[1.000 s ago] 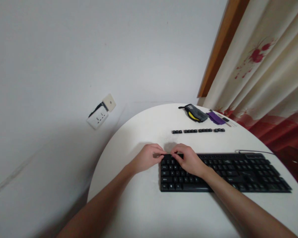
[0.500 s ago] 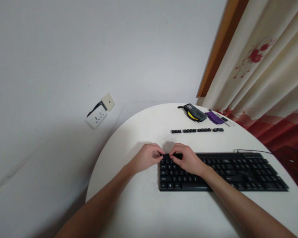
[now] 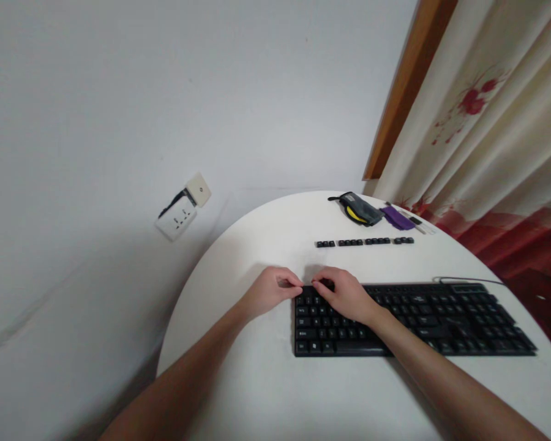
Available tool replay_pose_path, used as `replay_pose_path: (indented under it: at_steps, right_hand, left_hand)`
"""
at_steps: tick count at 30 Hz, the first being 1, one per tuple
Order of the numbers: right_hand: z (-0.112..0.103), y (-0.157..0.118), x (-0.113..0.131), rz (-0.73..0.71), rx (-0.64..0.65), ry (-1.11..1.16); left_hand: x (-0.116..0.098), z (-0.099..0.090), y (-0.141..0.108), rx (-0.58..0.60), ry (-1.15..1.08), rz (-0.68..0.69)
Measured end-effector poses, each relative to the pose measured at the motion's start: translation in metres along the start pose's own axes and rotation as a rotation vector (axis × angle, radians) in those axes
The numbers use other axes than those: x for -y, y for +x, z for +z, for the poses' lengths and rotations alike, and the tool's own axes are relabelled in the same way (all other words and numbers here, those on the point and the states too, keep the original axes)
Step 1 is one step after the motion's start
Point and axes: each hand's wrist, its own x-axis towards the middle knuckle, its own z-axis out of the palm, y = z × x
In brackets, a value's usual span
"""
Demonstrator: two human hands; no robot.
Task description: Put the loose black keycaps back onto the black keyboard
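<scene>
A black keyboard (image 3: 362,349) lies on the white round table, its keys facing up. At its top left corner my left hand (image 3: 272,290) has thumb and fingertips pressed together; what is between them is too small to make out. Close to the right of it, my right hand (image 3: 344,295) is also in a pinch over the top row, and its fingertips hide anything they hold. Beyond the hands, a row of loose black keycaps (image 3: 350,242) stands in small groups on the table.
At the table's far side lie a dark grey pouch (image 3: 365,210) with yellow, a purple cloth-like item (image 3: 397,217) and thin tools (image 3: 422,225). A cable (image 3: 468,278) runs behind the keyboard. A wall socket (image 3: 177,219) and a curtain (image 3: 496,141) border the table (image 3: 220,392).
The fingertips of my left hand have closed more tightly together at the keyboard's corner. My right fingertips have shifted slightly left. The keyboard's near edge appears a little lower.
</scene>
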Motion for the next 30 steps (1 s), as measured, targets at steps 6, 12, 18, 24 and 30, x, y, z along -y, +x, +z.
replay_pose_path:
  at_steps: [6,12,18,24,30]
  right_hand:
    - [-0.0002,-0.0006,0.0001,0.004,0.005,-0.014]
    - [-0.0003,-0.0004,-0.0003,0.006,0.003,-0.013]
    - [0.0005,-0.0006,-0.0005,0.008,-0.001,-0.009]
    - [0.0002,-0.0005,-0.0021,-0.006,0.003,0.0]
    - [-0.0001,-0.0009,-0.0024,-0.019,0.005,-0.004]
  left_hand:
    - [-0.0046,-0.0013,-0.0022,-0.001,-0.015,-0.043]
    - [-0.0039,0.0,-0.002,-0.013,-0.024,-0.089]
    - [0.0008,0.004,-0.001,-0.052,-0.072,-0.087]
    - [0.004,0.0047,0.0016,-0.029,-0.082,-0.142]
    - [0.0017,0.0063,0.005,-0.02,-0.117,-0.199]
